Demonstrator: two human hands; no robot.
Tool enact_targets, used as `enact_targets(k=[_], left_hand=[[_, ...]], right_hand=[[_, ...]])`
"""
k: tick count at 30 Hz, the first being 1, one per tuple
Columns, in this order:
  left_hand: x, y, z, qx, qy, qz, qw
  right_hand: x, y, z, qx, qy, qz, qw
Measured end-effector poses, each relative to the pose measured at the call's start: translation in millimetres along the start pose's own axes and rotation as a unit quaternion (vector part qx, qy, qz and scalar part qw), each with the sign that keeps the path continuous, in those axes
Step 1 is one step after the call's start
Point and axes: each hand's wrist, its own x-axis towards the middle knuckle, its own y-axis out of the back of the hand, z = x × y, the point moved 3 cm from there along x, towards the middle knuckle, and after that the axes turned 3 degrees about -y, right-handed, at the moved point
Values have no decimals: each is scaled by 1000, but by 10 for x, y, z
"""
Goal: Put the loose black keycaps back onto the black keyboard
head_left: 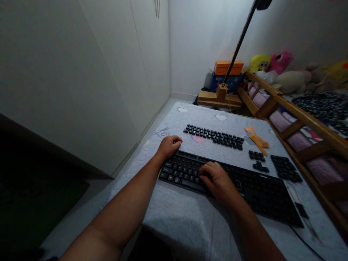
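Note:
A black keyboard [261,188] lies across the cloth-covered table, with keycaps on its left part and bare sockets toward the right. At its upper left corner rests my left hand [169,146], fingers curled together; whether anything is between them is hidden. My right hand [216,179] is over the middle of the keyboard, its fingers bent down at the keys, and what they pinch is too small to make out. Behind the keyboard, loose black keycaps [213,135] sit in rows. Smaller groups of keycaps [285,168] lie to the right.
An orange cloth [258,137] with a yellow-handled brush [259,145] lies at the back right. A slim tool [301,210] and a cable [307,243] are right of the keyboard. A wooden bed rail [307,123] borders the table's right side; a white cabinet [108,79] stands left.

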Motion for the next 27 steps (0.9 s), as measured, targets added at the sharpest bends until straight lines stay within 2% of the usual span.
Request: enact_targets(k=[14, 27], left_hand=[[6, -6, -22, 3, -3, -1, 1000], [12, 0, -12, 9, -9, 0, 1000]], right_hand=[[-2, 18, -7, 16, -15, -2, 1000], [0, -18, 4, 1, 0, 11, 1000]])
